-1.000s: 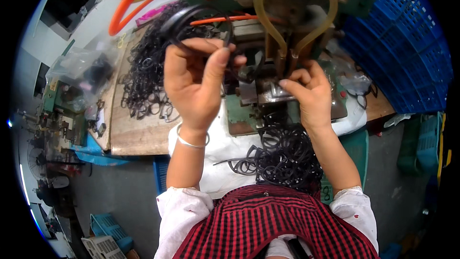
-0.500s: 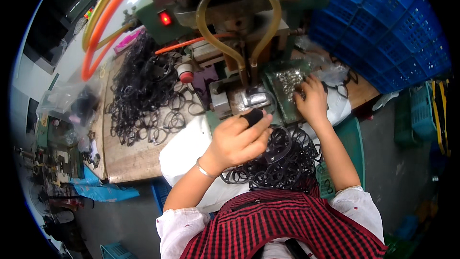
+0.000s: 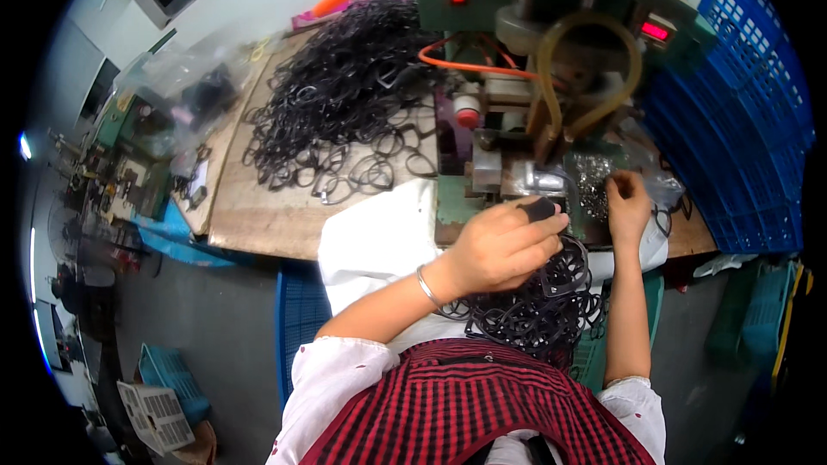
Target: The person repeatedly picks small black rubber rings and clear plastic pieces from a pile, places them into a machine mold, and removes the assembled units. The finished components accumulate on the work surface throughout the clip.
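My left hand, with a black cover on one finger, is closed in a pinch in front of the press machine's metal die. From its fingertips hangs a black strap loop. My right hand is at the right edge of a green tray of small shiny metal pieces. Its thumb and fingers are drawn together; whether a piece sits between them is too small to see. Below both hands, a heap of black strap loops lies against my checked apron.
A large pile of black strap loops covers the wooden table at left. The green press has a red button and tan hoses. Blue crates stand at right. White cloth drapes the table's front edge.
The view has swung left, so the press and table sit farther right in the picture. My right hand has drawn its fingers together at the metal pieces. My left hand keeps its pinch.
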Available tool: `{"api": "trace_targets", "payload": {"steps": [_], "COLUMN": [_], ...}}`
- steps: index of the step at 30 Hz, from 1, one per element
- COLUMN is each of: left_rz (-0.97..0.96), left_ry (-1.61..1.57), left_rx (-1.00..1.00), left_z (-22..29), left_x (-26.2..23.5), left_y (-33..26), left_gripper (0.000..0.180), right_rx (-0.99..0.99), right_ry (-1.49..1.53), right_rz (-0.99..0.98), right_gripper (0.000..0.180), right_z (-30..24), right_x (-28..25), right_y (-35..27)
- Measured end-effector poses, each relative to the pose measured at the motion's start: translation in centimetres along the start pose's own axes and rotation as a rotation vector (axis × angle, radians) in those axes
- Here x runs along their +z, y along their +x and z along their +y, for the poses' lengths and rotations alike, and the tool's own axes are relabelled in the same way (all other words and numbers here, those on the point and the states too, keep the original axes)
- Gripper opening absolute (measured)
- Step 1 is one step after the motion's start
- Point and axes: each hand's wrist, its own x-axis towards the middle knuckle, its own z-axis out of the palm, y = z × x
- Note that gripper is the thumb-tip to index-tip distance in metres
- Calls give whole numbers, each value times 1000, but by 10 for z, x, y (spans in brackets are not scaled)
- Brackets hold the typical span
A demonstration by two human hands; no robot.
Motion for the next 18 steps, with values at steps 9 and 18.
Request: {"api": "trace_targets", "payload": {"steps": [9,18], "left_rz": [361,-265], "left_ry": [605,701], "left_rx": [-784,-723], "left_z": [-31,-164], "left_x": [-94,-55], "left_y": [-97,-85], "left_gripper": [16,12], "right_rx": [86,-121], "right_ry": [200,196], "right_rz": [78,-14], "right_gripper": [15,13], "right_z": [9,-68], "right_x": [-24,13], "right_y": [-58,-27]}}
